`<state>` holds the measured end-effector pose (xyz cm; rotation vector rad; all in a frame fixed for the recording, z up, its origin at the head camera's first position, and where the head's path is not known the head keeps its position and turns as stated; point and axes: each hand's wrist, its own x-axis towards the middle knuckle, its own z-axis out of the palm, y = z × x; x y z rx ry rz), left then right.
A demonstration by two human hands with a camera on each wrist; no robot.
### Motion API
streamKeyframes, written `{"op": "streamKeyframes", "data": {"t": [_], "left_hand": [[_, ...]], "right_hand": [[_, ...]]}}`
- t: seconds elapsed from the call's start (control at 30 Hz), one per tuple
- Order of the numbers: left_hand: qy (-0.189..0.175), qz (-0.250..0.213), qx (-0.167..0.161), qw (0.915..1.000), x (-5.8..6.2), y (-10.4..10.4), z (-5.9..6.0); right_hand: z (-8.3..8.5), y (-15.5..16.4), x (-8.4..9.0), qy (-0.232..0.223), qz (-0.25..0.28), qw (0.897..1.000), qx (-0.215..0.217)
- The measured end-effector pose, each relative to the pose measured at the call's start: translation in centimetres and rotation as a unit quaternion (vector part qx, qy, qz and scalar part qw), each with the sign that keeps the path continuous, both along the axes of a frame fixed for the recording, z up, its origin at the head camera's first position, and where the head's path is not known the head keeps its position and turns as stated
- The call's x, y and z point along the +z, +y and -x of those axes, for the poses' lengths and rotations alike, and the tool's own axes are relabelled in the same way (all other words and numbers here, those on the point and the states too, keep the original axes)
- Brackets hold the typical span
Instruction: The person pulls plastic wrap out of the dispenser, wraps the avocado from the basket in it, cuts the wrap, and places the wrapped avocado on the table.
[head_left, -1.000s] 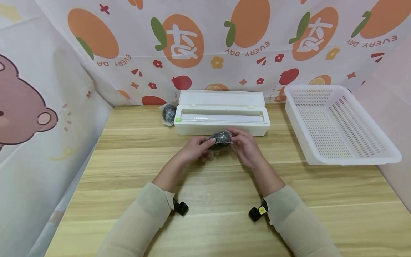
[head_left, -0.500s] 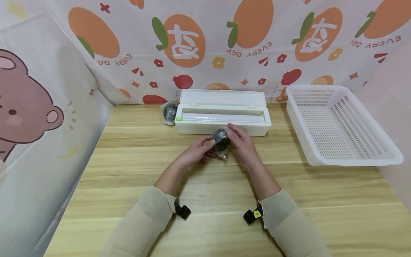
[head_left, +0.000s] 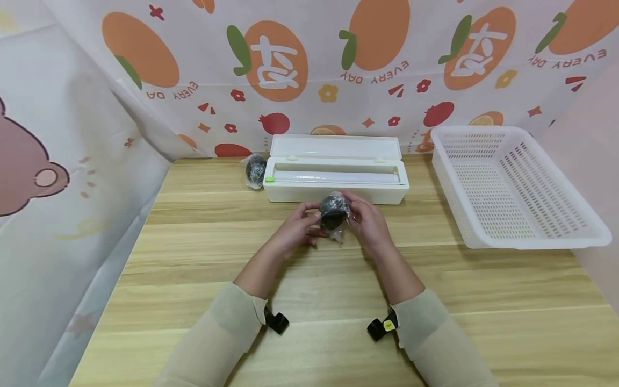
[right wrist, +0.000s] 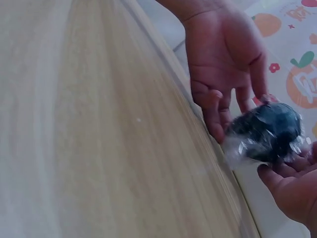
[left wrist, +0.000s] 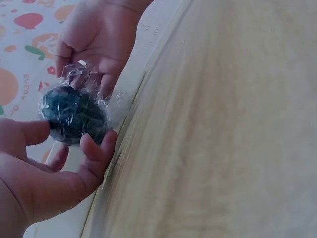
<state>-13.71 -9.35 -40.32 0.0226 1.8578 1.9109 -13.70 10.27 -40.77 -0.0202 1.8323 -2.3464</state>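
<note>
Wrapping looks nearly done: the dark, bumpy ball [head_left: 333, 209] sits in crinkly clear film with a loose tail hanging below, held above the table [head_left: 203, 258] centre. Left hand [head_left: 297, 228] and right hand [head_left: 369, 220] both pinch it with curled fingers. Another wrapped ball [head_left: 254, 170] lies at 11 o'clock beside the smooth white dispenser [head_left: 336, 180]; the perforated plastic basket [head_left: 512, 188] at 2 o'clock holds nothing.
</note>
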Motion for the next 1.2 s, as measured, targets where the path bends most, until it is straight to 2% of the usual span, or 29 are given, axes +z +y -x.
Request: {"op": "streamKeyframes", "data": {"t": [0.2,0.33,0.43,0.53,0.6,0.67,0.87,0.97,1.07,1.2], "left_hand": [[-0.005,0.012,0.021,0.9997,-0.2,-0.1,0.2],[-0.003,0.03,0.018,0.9994,-0.3,0.0,0.1],[0.031,0.089,-0.006,0.9955,-0.3,0.2,-0.1],[0.085,0.16,-0.029,0.9831,-0.4,0.3,-0.2],[0.114,0.185,-0.04,0.9753,-0.5,0.3,-0.3],[0.126,0.183,-0.042,0.974,-0.7,0.3,-0.2],[0.113,0.171,-0.023,0.9785,-0.9,0.1,0.1],[0.157,0.198,0.0,0.9675,-0.8,0.1,0.0],[0.221,0.227,0.027,0.9482,-0.7,0.3,0.0],[0.28,0.257,0.038,0.9241,-0.7,0.5,-0.1]], "right_hand": [[0.2,0.5,0.0,0.031,-0.101,0.994,0.007],[0.2,0.8,0.0,0.058,-0.131,0.99,0.008],[0.2,1.0,-0.1,0.07,-0.168,0.983,0.008],[0.3,1.3,-0.3,0.081,-0.208,0.975,0.019],[0.3,1.3,-0.4,0.092,-0.231,0.968,0.027],[0.3,1.4,-0.5,0.105,-0.249,0.962,0.031],[0.4,1.0,-0.6,0.133,-0.282,0.95,0.02],[0.4,0.9,-0.8,0.14,-0.308,0.941,0.019],[0.4,0.9,-0.8,0.15,-0.324,0.934,0.023],[0.5,0.8,-0.9,0.146,-0.323,0.935,0.015]]}}
